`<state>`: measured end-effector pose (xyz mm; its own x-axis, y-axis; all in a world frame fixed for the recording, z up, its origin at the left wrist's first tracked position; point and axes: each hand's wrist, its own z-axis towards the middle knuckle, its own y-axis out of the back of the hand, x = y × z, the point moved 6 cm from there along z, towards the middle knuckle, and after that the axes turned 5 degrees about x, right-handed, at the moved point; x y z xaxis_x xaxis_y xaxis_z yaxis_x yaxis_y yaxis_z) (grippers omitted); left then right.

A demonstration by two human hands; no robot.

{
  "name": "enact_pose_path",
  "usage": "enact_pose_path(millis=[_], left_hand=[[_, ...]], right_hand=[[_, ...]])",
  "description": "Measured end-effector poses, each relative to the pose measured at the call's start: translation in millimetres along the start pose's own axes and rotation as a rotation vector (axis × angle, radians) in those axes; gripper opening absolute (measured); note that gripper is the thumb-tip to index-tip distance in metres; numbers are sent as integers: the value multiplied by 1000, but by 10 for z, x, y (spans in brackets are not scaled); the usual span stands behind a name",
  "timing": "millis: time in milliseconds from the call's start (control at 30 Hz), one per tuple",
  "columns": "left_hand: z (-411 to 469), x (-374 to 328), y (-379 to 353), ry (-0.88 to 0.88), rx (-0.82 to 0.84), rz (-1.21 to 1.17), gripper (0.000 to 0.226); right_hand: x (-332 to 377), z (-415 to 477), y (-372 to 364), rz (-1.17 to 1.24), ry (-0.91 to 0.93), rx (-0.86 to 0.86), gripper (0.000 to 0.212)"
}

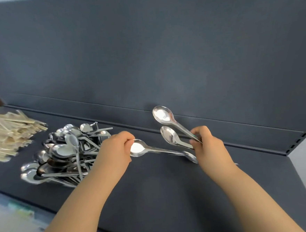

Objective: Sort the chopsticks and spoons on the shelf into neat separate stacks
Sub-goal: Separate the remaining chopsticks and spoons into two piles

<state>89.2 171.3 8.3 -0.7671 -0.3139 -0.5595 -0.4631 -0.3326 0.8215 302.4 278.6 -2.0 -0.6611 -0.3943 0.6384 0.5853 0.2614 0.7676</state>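
A loose heap of steel spoons (pixel 66 154) lies on the dark shelf (pixel 162 184), left of centre. Pale wooden chopsticks (pixel 8 133) are piled at the far left. My left hand (pixel 114 151) pinches the bowl of one spoon (pixel 142 149) whose handle points right. My right hand (pixel 207 146) grips the handles of two spoons, an upper spoon (pixel 162 114) and a lower spoon (pixel 169 135), bowls pointing up and left. Further spoon ends (pixel 191 155) show under my right hand.
The shelf's dark back panel (pixel 162 51) rises directly behind the hands, with a ridge along its foot. The shelf ends at the right near a slotted upright (pixel 305 132). A blurred light-coloured surface (pixel 14 221) lies below the front edge at the lower left.
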Motion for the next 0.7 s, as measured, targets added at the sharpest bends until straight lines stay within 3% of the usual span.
enact_pose_path(millis=[133, 400, 567, 700], left_hand=[[-25, 360, 333, 25, -39, -49, 17], [167, 1383, 1173, 70, -147, 199, 12], [371, 1760, 1360, 30, -111, 248, 16], [542, 1891, 1363, -56, -69, 210, 16]], right_hand=[[309, 3, -175, 47, 18, -18, 6], [1198, 161, -951, 50, 51, 12, 13], [1592, 278, -1472, -139, -2, 75, 20], [1806, 306, -1657, -312, 19, -7, 21]])
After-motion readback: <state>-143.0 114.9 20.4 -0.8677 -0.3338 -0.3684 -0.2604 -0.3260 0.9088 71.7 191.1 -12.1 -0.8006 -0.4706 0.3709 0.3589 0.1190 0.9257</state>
